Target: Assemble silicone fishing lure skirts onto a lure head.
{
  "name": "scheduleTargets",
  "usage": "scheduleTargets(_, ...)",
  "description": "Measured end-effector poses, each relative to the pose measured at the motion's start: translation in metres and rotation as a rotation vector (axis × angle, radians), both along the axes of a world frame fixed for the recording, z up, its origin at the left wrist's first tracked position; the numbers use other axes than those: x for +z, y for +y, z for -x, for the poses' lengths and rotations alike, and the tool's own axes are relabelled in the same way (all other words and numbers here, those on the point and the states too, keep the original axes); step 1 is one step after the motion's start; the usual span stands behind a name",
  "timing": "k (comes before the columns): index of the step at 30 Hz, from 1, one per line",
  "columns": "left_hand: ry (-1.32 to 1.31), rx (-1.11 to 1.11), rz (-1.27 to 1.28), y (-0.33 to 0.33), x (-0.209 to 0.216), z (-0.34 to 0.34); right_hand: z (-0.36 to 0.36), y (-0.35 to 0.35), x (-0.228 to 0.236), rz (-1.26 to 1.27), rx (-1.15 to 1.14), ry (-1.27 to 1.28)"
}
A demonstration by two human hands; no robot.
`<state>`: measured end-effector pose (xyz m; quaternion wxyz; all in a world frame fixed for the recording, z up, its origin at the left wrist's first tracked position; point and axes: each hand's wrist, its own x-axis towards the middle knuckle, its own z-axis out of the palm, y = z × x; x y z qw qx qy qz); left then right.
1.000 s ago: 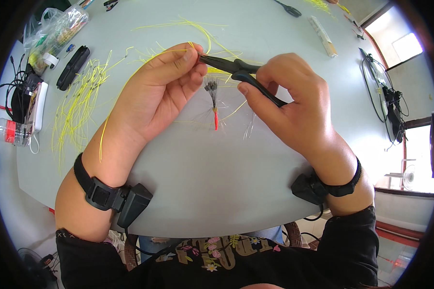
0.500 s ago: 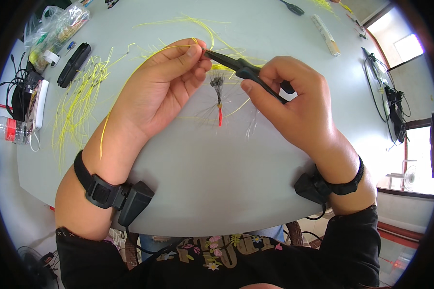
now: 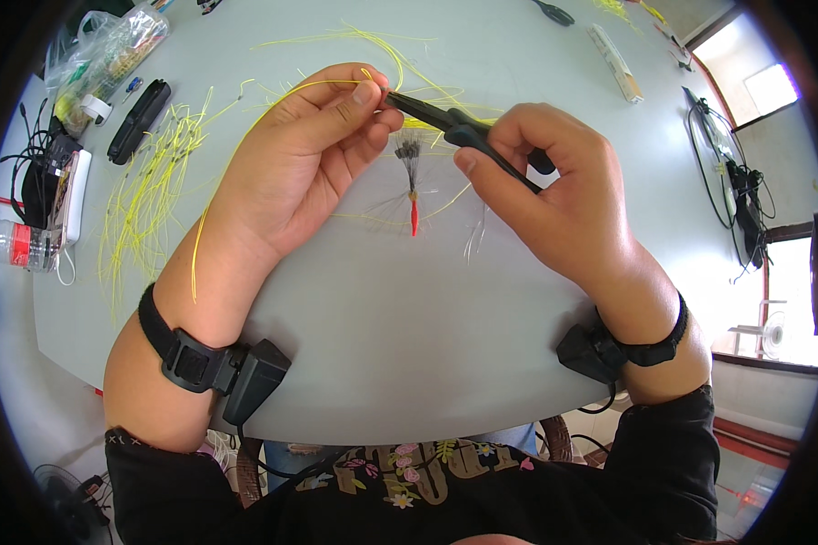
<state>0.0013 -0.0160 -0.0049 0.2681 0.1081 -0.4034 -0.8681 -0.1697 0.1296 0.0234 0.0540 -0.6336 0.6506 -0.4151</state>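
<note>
Thumb and forefinger of my left hand pinch a yellow line. It loops above the fingertips and trails back over my wrist. My right hand is closed round dark long-nosed pliers, whose tips meet the line end at the left fingertips. Something tiny and reddish there is too small to name. Below, on the table, lies a bundle of thin dark strands with a red tapered end. More yellow lines lie behind my hands.
Left on the grey table are a heap of yellow lines, a black case, a plastic bag and a bottle. A long whitish box lies far right; black cables hang at the right edge.
My left fingertips have shifted slightly, and the yellow loop above them stands out more. The pliers have stayed at nearly the same place.
</note>
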Motion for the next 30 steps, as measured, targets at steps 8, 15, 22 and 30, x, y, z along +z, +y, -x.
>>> scheduleTargets(8,-0.020,0.020,0.068,-0.0006,-0.0012,-0.0006,0.0016,-0.0001,-0.0018,-0.026,-0.002,-0.023)
scheduleTargets(15,-0.041,0.036,0.126,0.0003,-0.0008,-0.0008,-0.0008,0.0029,0.0034,-0.142,-0.011,-0.053)
scheduleTargets(22,-0.053,0.044,0.143,0.0005,0.0000,-0.0003,0.0004,0.0017,-0.0010,-0.112,-0.008,-0.144)
scheduleTargets(30,-0.070,0.056,0.184,0.0006,0.0006,-0.0008,-0.0013,0.0031,0.0032,-0.253,0.020,-0.207)
